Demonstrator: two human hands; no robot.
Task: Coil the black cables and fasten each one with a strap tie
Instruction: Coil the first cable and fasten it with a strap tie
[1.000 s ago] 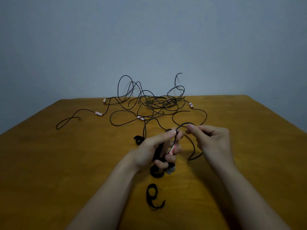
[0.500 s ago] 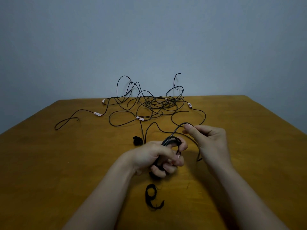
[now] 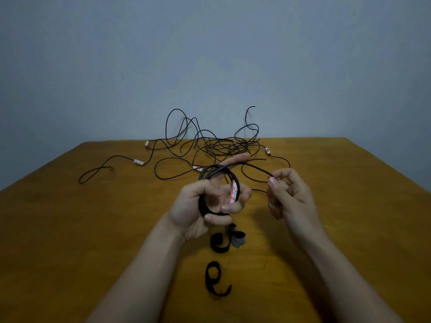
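Note:
My left hand [image 3: 205, 206] is turned palm up and grips a small coil of black cable [image 3: 215, 174] with a white and red tag on it. From the coil a strand of the same cable [image 3: 254, 167] runs right to my right hand [image 3: 288, 194], which pinches it between thumb and forefinger. A tangle of loose black cables [image 3: 217, 145] with white tags lies at the far middle of the table. Below my left hand lies a black strap tie [image 3: 219, 243] next to a grey one [image 3: 238, 238]. Nearer me lies another black strap tie [image 3: 215, 279].
The wooden table [image 3: 93, 229] ends at a plain grey-blue wall behind the tangle. One cable end [image 3: 95, 173] trails off to the far left.
My left hand has rolled palm up and lifted, showing the coil and its tag. My right hand has moved right and drawn the strand out. The strap ties under my left hand have come into view.

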